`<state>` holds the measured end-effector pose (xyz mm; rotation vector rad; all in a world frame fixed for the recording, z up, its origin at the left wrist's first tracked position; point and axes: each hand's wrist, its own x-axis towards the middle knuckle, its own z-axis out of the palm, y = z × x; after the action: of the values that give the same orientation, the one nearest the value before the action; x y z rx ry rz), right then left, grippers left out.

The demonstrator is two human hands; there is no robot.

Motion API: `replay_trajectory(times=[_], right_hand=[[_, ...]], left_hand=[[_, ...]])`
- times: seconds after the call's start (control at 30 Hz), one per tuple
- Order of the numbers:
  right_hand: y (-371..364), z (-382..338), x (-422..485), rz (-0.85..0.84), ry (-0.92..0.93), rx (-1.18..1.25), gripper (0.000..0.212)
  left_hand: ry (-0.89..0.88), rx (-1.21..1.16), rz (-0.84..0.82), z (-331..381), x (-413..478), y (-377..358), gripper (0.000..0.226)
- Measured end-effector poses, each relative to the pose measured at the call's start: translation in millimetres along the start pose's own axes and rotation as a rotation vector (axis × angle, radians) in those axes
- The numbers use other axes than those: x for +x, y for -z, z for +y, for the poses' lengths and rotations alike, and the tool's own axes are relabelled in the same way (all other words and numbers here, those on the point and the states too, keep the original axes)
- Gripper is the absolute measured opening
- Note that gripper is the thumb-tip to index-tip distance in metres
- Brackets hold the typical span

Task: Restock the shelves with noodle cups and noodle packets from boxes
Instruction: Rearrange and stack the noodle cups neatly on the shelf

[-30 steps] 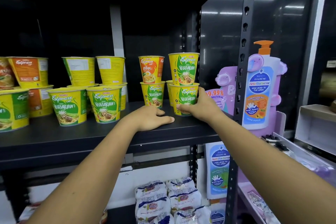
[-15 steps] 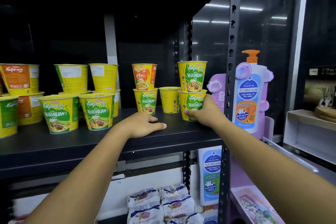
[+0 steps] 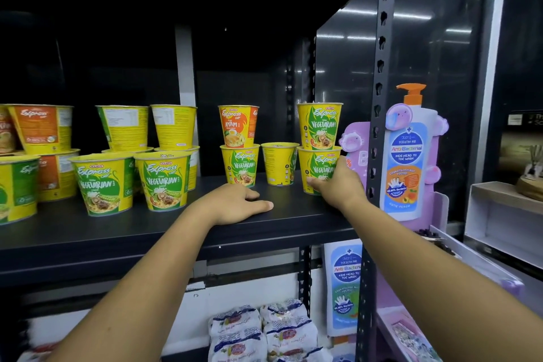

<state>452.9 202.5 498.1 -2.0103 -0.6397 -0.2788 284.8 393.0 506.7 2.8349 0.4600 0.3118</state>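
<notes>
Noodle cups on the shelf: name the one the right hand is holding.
The bottom Vegetarian cup of the rightmost stack, next to the shelf post. The right hand grips its base; no hand touches any other cup.

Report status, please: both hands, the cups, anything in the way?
Left hand flat on shelf, holds nothing. Right hand grips lower Vegetarian cup by the post; upper cup sits on it. Lone cup close beside it.

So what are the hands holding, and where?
The right hand grips the rightmost bottom cup, low on its side. The left hand holds nothing.
</notes>
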Motion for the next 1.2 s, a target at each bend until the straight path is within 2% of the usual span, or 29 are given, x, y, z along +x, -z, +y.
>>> replay_trajectory(times=[0.2, 0.37, 0.73, 0.87, 1.03, 1.1, 1.2], right_hand=[[-3, 1, 1, 0.032, -0.005, -0.039, 0.075], [-2, -1, 0, 0.012, -0.031, -0.040, 0.058], [-4, -4, 0, 0.000, -0.089, -0.086, 0.060], [-5, -4, -9, 0.152, 0.012, -0.029, 0.076], [-7, 1, -20, 0.292, 0.219, 0.032, 0.052], [-9, 5, -21, 0.257, 0.294, 0.048, 0.043], [-6, 7, -25, 0.116, 0.476, -0.050, 0.036]], left_hand=[[-0.003, 0.006, -0.001, 1, -1, 0, 0.075], [-0.012, 0.003, 0.008, 2, -2, 0, 0.073], [-0.011, -0.015, 0.003, 3, -5, 2, 0.070], [-0.004, -0.014, 0.014, 2, -5, 2, 0.073], [-0.004, -0.025, 0.044, 0, -4, 1, 0.073], [-0.003, -0.028, 0.061, -1, -5, 2, 0.071], [-0.007, -0.019, 0.083, 0, -7, 2, 0.057]])
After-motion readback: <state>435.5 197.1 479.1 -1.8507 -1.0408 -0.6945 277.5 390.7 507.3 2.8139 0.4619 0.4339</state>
